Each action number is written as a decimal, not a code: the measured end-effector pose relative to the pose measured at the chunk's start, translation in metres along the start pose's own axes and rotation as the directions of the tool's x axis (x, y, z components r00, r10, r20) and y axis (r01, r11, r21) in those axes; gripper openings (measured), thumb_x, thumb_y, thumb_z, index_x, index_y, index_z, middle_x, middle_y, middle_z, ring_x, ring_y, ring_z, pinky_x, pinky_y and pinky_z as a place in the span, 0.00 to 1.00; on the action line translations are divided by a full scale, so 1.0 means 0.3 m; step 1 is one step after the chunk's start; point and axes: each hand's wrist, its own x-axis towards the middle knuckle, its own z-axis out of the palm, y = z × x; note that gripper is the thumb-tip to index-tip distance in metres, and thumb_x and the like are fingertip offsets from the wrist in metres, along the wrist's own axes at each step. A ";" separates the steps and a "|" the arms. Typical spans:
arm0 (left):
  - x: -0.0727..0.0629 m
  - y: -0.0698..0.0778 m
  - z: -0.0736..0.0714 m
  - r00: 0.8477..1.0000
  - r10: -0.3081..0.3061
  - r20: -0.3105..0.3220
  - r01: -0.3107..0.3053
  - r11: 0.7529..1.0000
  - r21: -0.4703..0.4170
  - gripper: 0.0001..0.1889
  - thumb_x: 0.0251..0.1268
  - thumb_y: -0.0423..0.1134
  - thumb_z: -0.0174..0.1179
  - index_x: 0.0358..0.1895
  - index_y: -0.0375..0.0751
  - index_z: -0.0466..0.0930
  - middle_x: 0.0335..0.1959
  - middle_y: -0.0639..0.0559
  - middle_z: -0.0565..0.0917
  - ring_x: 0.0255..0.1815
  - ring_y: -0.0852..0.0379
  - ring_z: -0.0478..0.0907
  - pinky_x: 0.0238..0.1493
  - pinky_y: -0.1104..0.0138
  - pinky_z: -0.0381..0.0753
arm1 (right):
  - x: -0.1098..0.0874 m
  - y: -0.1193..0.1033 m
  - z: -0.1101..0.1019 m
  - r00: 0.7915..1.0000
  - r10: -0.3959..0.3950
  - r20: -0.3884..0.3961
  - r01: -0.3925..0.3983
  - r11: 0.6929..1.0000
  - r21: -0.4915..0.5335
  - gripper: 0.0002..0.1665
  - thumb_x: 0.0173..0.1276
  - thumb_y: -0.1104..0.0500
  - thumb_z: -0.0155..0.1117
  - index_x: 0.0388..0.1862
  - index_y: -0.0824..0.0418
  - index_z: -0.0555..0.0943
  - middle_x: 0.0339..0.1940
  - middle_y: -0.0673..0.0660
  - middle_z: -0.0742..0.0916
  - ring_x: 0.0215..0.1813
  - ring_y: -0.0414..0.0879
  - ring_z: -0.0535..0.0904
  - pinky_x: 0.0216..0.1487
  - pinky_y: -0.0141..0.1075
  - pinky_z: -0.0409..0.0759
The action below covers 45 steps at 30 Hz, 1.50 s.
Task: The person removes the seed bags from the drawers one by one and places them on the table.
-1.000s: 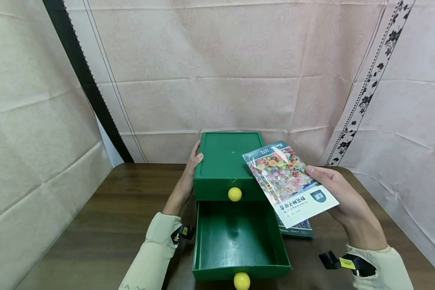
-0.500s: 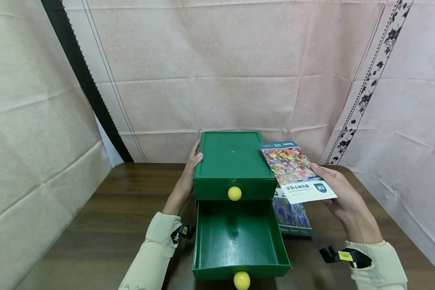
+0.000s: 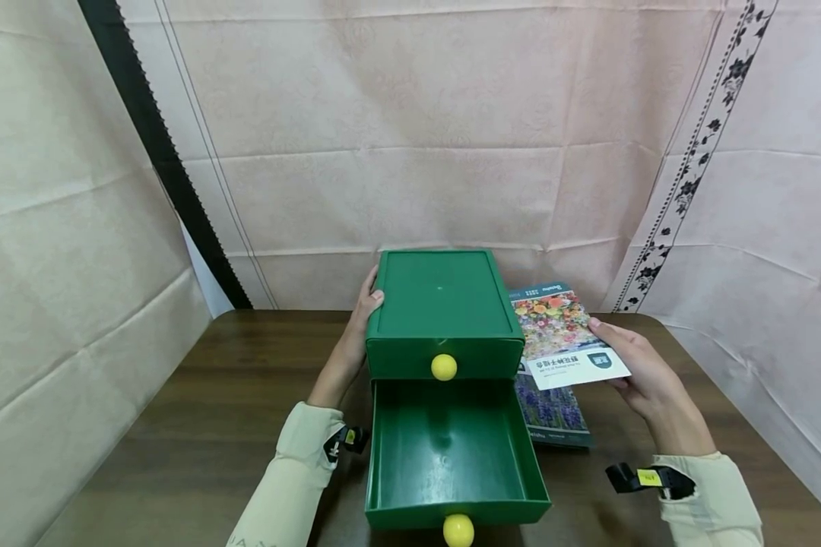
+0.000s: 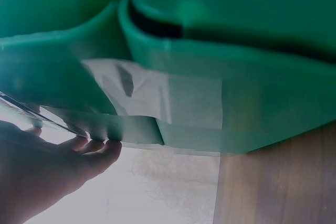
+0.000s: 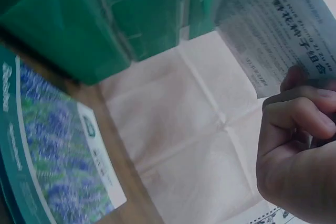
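A green drawer unit with yellow ball knobs stands in the middle of the head view. Its lower drawer is pulled out and bare inside. My left hand lies against the unit's left side, fingers extended along the wall with the thumb near the top edge. A seed packet printed with colourful flowers is pinched at its right edge by my right hand, just right of the unit. Beneath it on the table lies a purple-flowered seed packet, partly covered in the head view. The right wrist view shows the held packet's printed back.
Brown wooden table under everything. Pale cloth hangs behind and at both sides. Clear tape runs along the unit's side in the left wrist view.
My right hand has brought the flowered seed packet from over the unit's front right corner to its right side and lowered it above the purple packet. The left hand stays in place.
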 end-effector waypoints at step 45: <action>-0.003 -0.001 0.001 1.000 0.011 -0.005 -0.011 1.000 0.007 0.42 0.76 0.59 0.36 0.88 0.56 0.35 0.87 0.46 0.41 0.85 0.39 0.42 0.77 0.30 0.44 | 0.053 0.148 -0.066 0.974 0.222 -0.052 -0.181 0.613 -0.769 0.27 0.86 0.52 0.52 0.23 0.58 0.80 0.13 0.48 0.74 0.17 0.39 0.68 0.21 0.31 0.69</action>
